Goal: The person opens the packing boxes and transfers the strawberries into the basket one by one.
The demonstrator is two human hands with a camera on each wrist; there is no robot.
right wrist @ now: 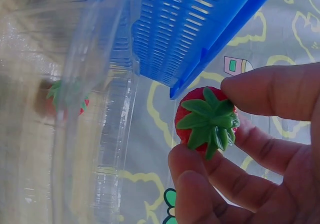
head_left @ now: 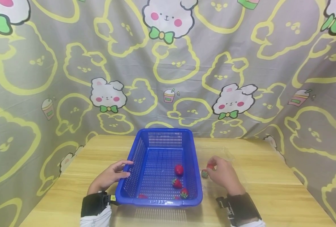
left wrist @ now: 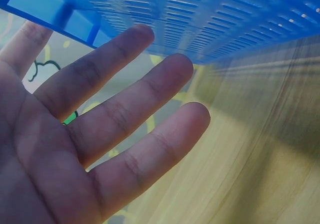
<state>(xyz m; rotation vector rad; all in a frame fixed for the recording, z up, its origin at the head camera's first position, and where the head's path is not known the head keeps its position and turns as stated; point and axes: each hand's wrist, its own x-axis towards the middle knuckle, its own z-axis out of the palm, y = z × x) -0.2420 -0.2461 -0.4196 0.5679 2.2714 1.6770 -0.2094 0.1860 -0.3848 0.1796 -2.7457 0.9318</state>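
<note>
My right hand (head_left: 225, 174) pinches a red toy strawberry (right wrist: 205, 121) with green leaves between thumb and fingers. It is held above a clear plastic box (right wrist: 117, 134), just right of the blue basket (head_left: 197, 170). Another strawberry (head_left: 204, 173) lies in the clear box, seen through its wall in the right wrist view. Several strawberries (head_left: 178, 170) rest on the basket floor, mostly toward the near right; the near rim partly covers some. My left hand (head_left: 112, 175) touches the basket's left rim with thumb and forefinger, its other fingers (left wrist: 165, 139) extended outside the wall.
A light wooden table (head_left: 275, 176) carries the basket and the clear box. A grey curtain (head_left: 185, 72) with yellow outlines and white rabbit faces hangs behind and along both sides. The basket's slotted walls rise between my two hands.
</note>
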